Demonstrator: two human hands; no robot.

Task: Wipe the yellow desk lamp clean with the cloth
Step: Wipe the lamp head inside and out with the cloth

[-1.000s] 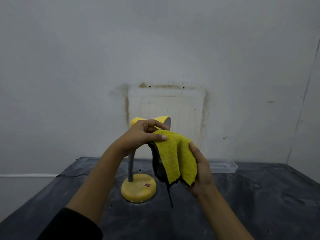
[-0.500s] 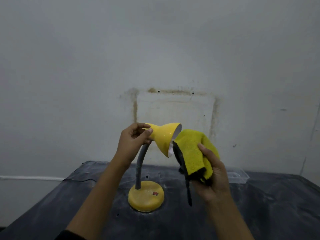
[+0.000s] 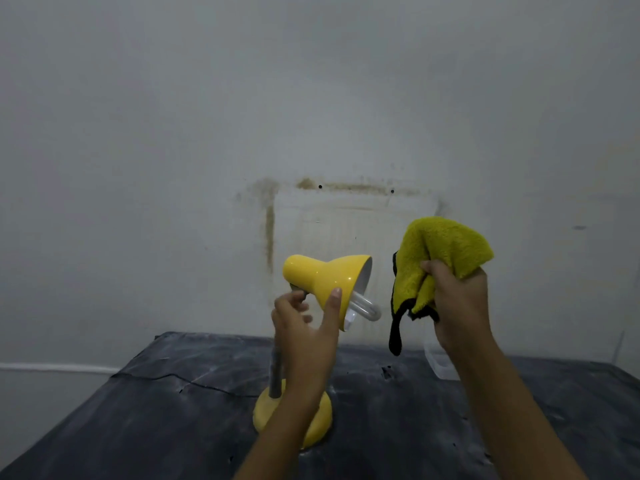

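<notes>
The yellow desk lamp [image 3: 325,278] stands on the dark table, its grey flexible neck rising from a round yellow base [image 3: 263,407]. Its shade points right and a white coiled bulb [image 3: 363,308] pokes out of the open end. My left hand [image 3: 304,327] holds the shade from below, thumb against the shade's side and fingers curled at the neck joint. My right hand [image 3: 457,306] grips a bunched yellow cloth [image 3: 440,247] with a black edge, held in the air right of the shade and apart from it.
The table [image 3: 173,410] is covered in dark, scuffed sheeting. A clear plastic container [image 3: 438,363] sits at the back, partly hidden by my right forearm. A stained white wall [image 3: 311,98] rises close behind the table.
The cloth has come off the shade and moved up and to the right. My left hand has shifted from the top of the shade to beneath it, and the bulb now shows.
</notes>
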